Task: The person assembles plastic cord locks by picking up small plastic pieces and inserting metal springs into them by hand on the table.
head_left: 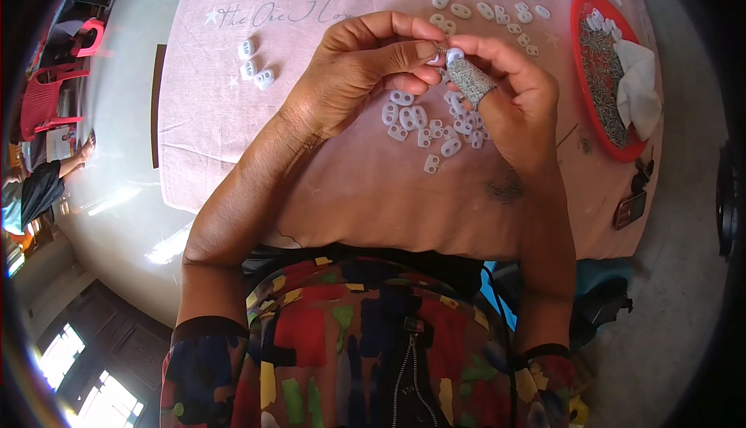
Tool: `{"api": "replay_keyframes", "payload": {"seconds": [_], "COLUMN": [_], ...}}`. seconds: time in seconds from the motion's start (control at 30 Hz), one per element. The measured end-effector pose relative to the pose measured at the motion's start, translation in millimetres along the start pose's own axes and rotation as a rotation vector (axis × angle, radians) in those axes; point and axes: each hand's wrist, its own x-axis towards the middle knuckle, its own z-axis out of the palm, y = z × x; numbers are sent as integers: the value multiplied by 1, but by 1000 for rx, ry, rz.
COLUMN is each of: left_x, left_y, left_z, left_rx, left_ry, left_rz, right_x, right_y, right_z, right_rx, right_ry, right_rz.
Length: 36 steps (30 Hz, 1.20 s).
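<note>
Above the table my hands meet fingertip to fingertip. My right hand [517,90], its thumb wrapped in a grey knitted cover [472,82], is closed on a small white plastic piece [454,55]. My left hand [350,66] is closed in a pinch right beside that piece; whatever lies between its fingertips is too small and hidden to make out. Below the hands lies a loose pile of white two-holed plastic pieces [420,117], like cord locks.
A red tray [579,55] at the right holds many small metal springs [598,74], white pieces and a white cloth [639,86]. More pieces [486,10] lie at the back, several [248,69] at left. A phone-like object [629,210] rests on the pink tablecloth [365,202].
</note>
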Motion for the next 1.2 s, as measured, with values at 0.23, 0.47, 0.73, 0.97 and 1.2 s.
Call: {"api": "replay_keyframes", "payload": {"seconds": [0.23,0.47,0.73,0.97,1.2], "left_x": [-3,-3,-2,-1,-2], "left_y": [-2,0,1,-2,-1], "left_z": [4,5,4,4,7], "left_rx": [158,220,261,282,220], "left_ry": [45,54,57,35,53], "left_rz": [108,123,111,139,91], "right_x": [1,2,2,2,3], "right_y": [-7,-11,-3,-5,-1], "right_z": [-2,-1,-4,-1,-1], "right_rx": [26,11,42,13,37], "right_ry": [81,64,50,61,68], "right_rz": [157,197,159,183,129]}}
